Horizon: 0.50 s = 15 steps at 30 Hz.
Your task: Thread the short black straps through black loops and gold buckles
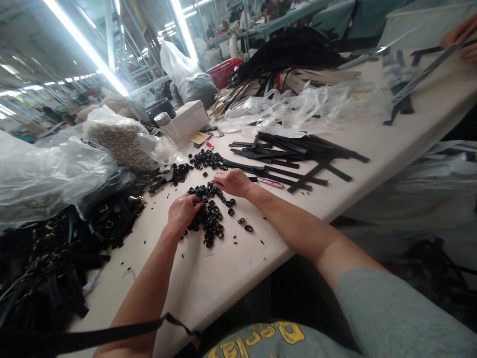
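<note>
A pile of small black ring-shaped loops (213, 219) lies on the pale table. My left hand (183, 213) is at the pile's left side, thumb and fingers pinched together; whatever is between them is hidden among the loops. At the pile's far edge is my right hand (234, 182), its fingers closed at a small dark piece that I cannot make out. A second heap of black loops (205, 159) sits beyond both hands. Flat black straps (286, 149) lie to the right, with a pink-handled cutter (271, 183) beside my right wrist.
Black belts with gold buckles (108, 219) are heaped at the left, beside clear plastic bags (67, 169). A white box (191, 117) and a clear bottle (167, 127) stand behind. Crumpled plastic (283, 107) covers the back. Another person's hands (460, 37) hold a strip at far right.
</note>
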### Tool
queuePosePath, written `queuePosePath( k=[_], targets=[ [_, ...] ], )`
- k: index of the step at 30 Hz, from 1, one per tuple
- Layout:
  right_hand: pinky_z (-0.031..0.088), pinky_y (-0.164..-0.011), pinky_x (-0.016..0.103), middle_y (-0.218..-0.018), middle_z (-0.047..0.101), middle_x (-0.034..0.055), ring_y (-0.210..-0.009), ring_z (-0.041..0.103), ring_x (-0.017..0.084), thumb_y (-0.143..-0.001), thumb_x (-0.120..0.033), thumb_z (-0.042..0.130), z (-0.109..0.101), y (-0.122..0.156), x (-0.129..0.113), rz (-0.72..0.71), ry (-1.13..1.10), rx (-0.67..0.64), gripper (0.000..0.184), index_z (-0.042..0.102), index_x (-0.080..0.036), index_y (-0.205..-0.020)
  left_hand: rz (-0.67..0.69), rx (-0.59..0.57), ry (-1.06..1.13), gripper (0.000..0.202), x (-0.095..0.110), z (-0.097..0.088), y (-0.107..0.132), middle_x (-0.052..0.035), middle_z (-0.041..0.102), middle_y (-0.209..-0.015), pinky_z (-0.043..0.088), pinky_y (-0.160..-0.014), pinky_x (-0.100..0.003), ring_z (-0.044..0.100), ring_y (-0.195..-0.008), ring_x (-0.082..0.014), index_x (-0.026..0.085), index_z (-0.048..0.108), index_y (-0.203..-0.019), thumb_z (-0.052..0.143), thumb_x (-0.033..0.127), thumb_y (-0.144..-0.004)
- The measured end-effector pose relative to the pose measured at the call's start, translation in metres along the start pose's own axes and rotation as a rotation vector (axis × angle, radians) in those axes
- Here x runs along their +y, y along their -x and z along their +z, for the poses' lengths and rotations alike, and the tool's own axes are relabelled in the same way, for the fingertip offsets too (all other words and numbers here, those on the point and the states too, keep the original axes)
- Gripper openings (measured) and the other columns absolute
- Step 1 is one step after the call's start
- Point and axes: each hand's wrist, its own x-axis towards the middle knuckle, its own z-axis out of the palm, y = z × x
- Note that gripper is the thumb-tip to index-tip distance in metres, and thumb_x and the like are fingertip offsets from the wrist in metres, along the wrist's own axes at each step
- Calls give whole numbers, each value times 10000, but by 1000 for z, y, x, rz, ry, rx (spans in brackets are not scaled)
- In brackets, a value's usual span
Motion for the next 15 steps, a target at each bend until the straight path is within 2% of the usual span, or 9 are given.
queuePosePath(
  k=[4, 8, 10, 15],
  targets=[
    [281, -597, 264, -937, 693, 68, -776, 604, 158, -940, -356, 473, 8, 0, -8, -43, -68, -15, 270, 652, -154, -928, -58, 34, 67, 100, -1, 4, 0, -45, 619, -765, 397, -650, -303, 561, -689, -203, 244, 682, -690, 650, 327, -734],
    [285, -597, 248, -902, 695, 58, -738, 584, 141, -922, -367, 505, 19, 0, -14, -75, -146, -4, 258, 658, -162, -898, -131, 172, 285, 143, -5, 8, 10, -24, 602, -691, 413, -664, -301, 552, -673, -189, 218, 632, -644, 674, 345, -697],
    [294, -604, 243, -882, 693, 51, -730, 580, 136, -914, -371, 521, 22, 0, -16, -83, -188, 21, 250, 661, -165, -895, -216, 239, 494, 202, -6, 11, 20, -9, 600, -652, 422, -647, -291, 546, -639, -169, 205, 637, -671, 676, 402, -700],
    [320, -633, 237, -858, 691, 39, -710, 571, 124, -908, -353, 535, 23, 0, -21, -84, -259, 70, 228, 664, -166, -892, -520, 320, 1306, 412, 1, 20, 48, -25, 650, -707, 460, -585, -239, 611, -645, -142, 155, 641, -772, 765, 503, -589]
  ],
)
